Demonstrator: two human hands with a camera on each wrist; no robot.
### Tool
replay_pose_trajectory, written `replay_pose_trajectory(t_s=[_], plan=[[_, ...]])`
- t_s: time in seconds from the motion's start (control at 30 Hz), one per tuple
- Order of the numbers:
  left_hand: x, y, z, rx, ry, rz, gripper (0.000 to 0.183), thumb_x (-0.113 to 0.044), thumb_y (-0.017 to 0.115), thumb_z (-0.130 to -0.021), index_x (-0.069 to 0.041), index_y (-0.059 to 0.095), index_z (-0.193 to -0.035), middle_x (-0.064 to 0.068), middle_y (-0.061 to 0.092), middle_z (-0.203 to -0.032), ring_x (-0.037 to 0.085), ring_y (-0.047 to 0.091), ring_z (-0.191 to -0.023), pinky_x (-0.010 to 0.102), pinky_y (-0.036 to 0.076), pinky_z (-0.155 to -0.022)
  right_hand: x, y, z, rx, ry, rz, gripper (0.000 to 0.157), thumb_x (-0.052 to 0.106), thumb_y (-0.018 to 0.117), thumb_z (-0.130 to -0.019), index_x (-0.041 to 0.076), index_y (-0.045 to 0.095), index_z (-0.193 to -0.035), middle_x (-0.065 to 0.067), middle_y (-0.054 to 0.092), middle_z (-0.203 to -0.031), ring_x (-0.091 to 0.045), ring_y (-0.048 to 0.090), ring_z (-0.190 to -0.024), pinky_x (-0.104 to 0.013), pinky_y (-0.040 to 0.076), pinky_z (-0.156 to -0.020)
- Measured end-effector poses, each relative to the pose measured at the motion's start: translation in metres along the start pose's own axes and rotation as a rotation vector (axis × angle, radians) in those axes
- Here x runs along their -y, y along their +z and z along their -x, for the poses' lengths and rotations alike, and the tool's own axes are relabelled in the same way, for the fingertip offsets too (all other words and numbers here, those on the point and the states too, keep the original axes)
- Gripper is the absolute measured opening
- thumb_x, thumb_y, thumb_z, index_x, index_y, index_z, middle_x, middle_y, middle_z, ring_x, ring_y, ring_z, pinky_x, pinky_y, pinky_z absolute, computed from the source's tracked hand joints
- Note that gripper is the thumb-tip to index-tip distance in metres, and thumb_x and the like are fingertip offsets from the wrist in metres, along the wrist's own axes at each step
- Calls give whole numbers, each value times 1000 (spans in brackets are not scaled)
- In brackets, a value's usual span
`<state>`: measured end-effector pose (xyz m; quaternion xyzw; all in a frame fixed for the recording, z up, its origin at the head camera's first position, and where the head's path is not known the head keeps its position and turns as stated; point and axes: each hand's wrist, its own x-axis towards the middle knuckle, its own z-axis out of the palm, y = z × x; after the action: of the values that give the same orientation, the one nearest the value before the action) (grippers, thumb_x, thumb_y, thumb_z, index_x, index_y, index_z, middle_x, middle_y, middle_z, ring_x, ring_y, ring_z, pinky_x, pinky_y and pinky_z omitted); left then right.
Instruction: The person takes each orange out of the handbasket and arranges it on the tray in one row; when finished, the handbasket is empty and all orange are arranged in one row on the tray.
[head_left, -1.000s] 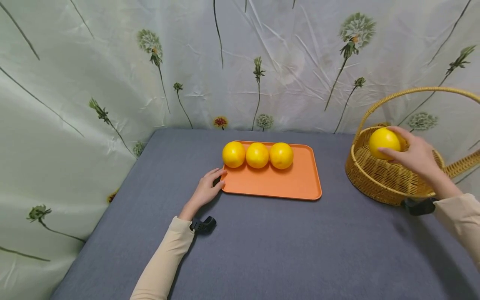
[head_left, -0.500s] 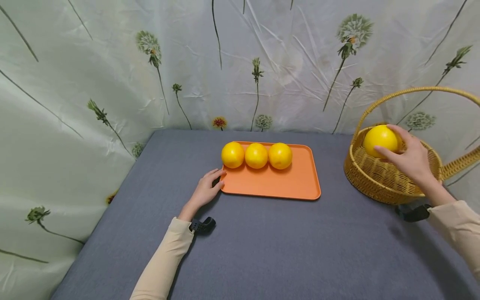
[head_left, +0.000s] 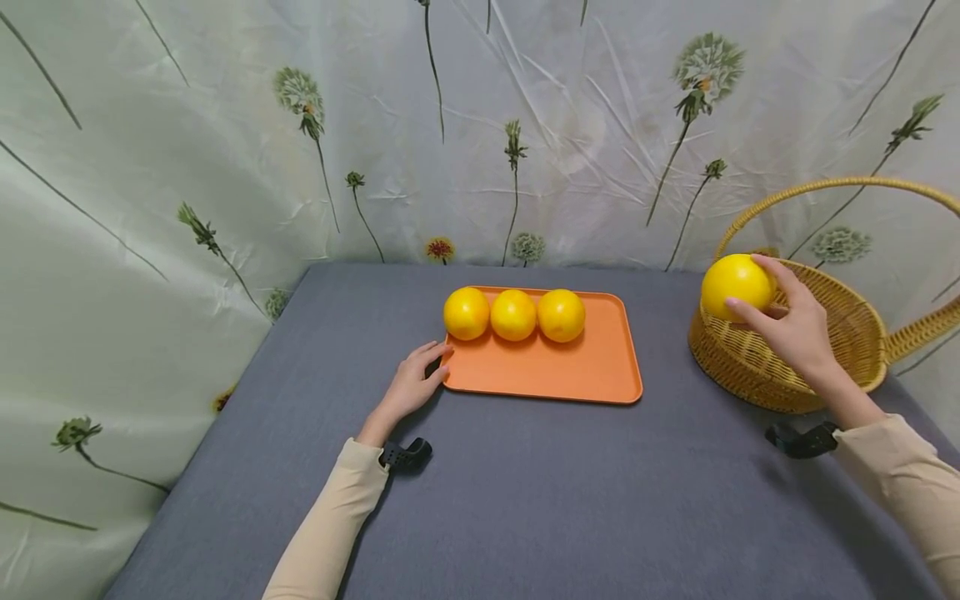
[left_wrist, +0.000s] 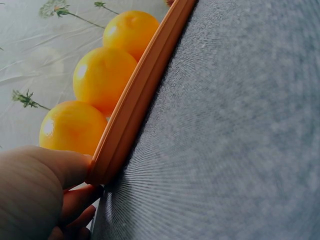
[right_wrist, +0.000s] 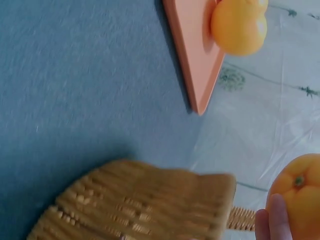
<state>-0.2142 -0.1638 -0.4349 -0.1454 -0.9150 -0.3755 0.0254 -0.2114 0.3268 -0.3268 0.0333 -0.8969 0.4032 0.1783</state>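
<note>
My right hand [head_left: 802, 329] pinches an orange [head_left: 737, 287] between thumb and fingers, above the left rim of the wicker basket [head_left: 731, 367]. In the right wrist view, fingertips press on that orange [right_wrist: 300, 200] near its stem end. My left hand [head_left: 411, 382] holds the left edge of the orange tray [head_left: 540, 375], near its front corner. In the left wrist view the thumb lies against the tray rim [left_wrist: 130, 112], with the other fingers partly hidden below. Three oranges [head_left: 513, 315] sit in a row along the tray's back side, starting at its left end.
The basket's arched handle [head_left: 832, 183] rises over it at the right. Grey cloth [head_left: 562, 492] covers the table. A flower-printed curtain [head_left: 450, 167] hangs behind and at the left. Dark wrist bands [head_left: 408, 454] circle both wrists.
My right hand has moved left with the orange, from over the basket's inside to over its left rim. The left hand, tray and three oranges have stayed in place.
</note>
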Motion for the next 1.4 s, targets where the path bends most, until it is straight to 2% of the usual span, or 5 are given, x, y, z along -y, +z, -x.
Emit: replay_pose_trajectory(t_s=[0.47,0.7,1.07,1.3,1.4], plan=[[1,1,0,-10,7,1,40,-14,56,-92,-4,54,-131,18,52,-137,37,37,-136,62,25,-110,13,25,3,52,-43,-45,64,20,64,-87,23,36,-145,-22,37,-144,25,45,-73,-2,43,-59],[0,1,0,-5,-7,0,40,-16,55,-93,-5,54,-131,18,50,-139,37,36,-137,65,22,-109,13,37,3,99,-20,-101,65,19,63,-88,21,33,-146,-23,35,-139,21,50,-69,-14,51,-52],[0,1,2,-21,3,2,42,-14,57,-91,-3,53,-132,19,52,-137,37,38,-135,58,28,-110,14,57,3,164,-50,-174,65,17,61,-90,18,30,-147,-22,35,-133,16,56,-72,-12,52,-58],[1,2,1,-22,9,-3,42,-13,57,-91,-3,53,-131,17,53,-137,36,38,-136,59,27,-111,8,76,0,221,-46,-272,63,16,60,-91,19,30,-147,-9,37,-125,11,60,-78,-25,58,-61],[1,2,2,-20,12,-2,41,-13,57,-91,-3,54,-131,17,53,-136,36,38,-136,60,26,-111,5,84,0,253,-35,-268,63,17,59,-91,17,30,-147,-13,38,-122,6,62,-71,-30,59,-61]])
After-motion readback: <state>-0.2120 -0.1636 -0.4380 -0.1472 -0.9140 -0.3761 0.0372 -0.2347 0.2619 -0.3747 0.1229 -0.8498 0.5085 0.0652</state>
